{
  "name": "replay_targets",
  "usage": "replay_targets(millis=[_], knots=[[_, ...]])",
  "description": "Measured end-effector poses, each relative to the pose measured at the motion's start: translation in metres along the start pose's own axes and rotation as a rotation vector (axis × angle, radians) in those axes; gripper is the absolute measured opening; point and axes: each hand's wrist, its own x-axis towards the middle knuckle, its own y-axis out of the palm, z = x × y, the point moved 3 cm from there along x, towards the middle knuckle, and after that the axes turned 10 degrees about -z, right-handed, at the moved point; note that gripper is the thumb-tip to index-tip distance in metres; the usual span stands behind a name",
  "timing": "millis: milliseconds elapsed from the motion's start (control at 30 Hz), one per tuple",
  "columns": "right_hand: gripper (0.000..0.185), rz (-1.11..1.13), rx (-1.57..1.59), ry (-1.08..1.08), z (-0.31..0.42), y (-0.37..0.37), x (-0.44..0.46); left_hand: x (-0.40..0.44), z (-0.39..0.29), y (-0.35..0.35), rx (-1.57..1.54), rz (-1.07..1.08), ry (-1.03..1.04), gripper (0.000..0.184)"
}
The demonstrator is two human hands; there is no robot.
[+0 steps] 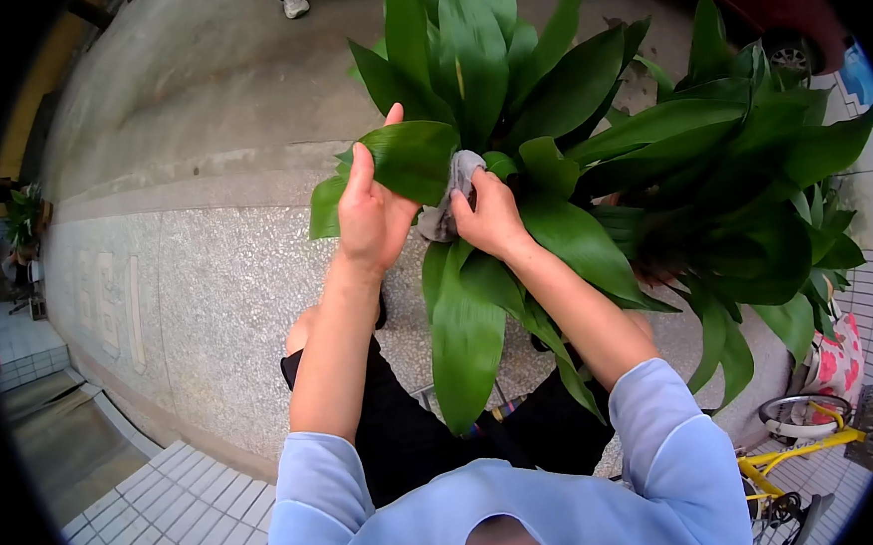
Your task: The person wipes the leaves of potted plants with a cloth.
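A broad green leaf (416,162) lies across my left hand (378,211), which is palm up beneath it. The left thumb and one fingertip stretch out past the leaf's edge; the other fingers are hidden behind it. My right hand (491,214) is closed on a crumpled grey cloth (461,183), near the base of that leaf. Both hands are at the left side of a large leafy plant (474,60). Long drooping leaves (466,341) hang below the cloth, in front of my legs.
More dense foliage (720,175) spreads to the right. A yellow bicycle frame (797,450) and a pink-patterned bag (837,358) are at lower right. Another person's shoe (295,3) shows at the top. Speckled paving (219,306) and white tiles (186,508) lie to the left.
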Motion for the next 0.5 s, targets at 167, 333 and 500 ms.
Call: replay_targets(millis=[167, 333, 500], knots=[[0.032, 0.021, 0.954, 0.302, 0.011, 0.0, 0.005, 0.005, -0.003, 0.009, 0.191, 0.016, 0.088, 0.058], [0.066, 0.316, 1.118, 0.729, 0.033, -0.033, 0.013, -0.008, 0.007, 0.028, 1.269, 0.321, 0.568, 0.054], [0.021, 0.318, 1.432, 0.731, 0.01, -0.034, 0.02, -0.028, 0.019, 0.044, 1.616, 0.428, 0.934, 0.048]])
